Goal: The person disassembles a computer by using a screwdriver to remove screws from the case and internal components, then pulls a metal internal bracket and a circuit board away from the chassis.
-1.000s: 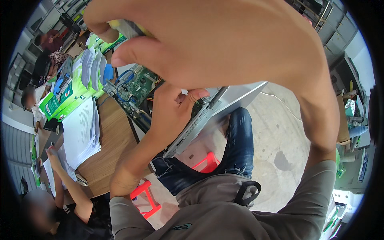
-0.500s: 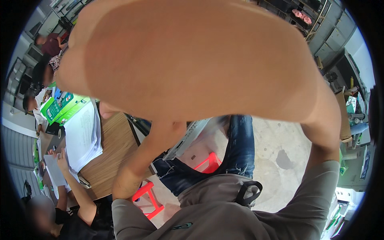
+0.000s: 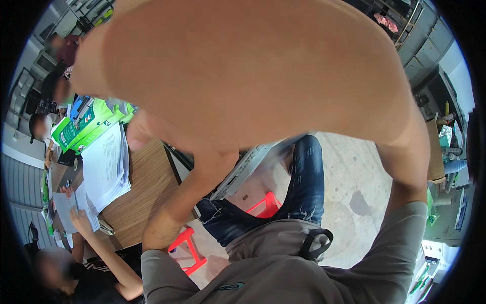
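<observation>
A metal casing lies at the right edge of the wooden table, its silver rim slanting from near left to far right beside the person's jeans. Most of it is hidden by the right hand and its forearm, which block the far middle of the scene. To its left lie a paper stack and, farther off, green packages; nearer left, a co-worker's hand is at a white sheet. A red stool stands on the near side. The right arm bends across from the right, thumb pointing left and near. The left hand reaches from the near side toward the casing, under the right. Neither grip can be told: the fingers are mostly hidden.
</observation>
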Demonstrator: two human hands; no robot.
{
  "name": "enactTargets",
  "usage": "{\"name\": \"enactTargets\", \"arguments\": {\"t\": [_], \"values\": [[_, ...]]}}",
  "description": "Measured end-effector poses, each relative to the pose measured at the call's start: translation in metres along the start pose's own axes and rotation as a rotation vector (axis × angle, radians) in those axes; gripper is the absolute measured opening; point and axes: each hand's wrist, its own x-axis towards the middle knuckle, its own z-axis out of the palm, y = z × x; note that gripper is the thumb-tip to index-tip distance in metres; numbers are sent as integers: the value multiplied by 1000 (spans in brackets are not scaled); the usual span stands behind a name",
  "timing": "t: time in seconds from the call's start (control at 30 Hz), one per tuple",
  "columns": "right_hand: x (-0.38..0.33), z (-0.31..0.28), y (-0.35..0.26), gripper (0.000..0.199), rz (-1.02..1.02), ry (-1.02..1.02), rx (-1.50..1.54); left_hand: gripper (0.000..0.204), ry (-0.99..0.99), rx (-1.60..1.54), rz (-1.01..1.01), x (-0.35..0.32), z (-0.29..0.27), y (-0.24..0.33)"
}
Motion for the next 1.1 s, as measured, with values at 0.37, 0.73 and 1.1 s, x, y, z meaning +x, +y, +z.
{"name": "enactTargets", "arguments": {"t": [0.37,0.73,1.1], "values": [[-5,-4,-1,38,32,-13,-30,13,-211,-278,-245,37,8,45],[-3,-11,-3,37,42,-15,-62,13,-267,-121,-144,21,1,14],[3,-28,-7,36,77,-55,-120,9,-259,-319,-147,49,10,35]]}}
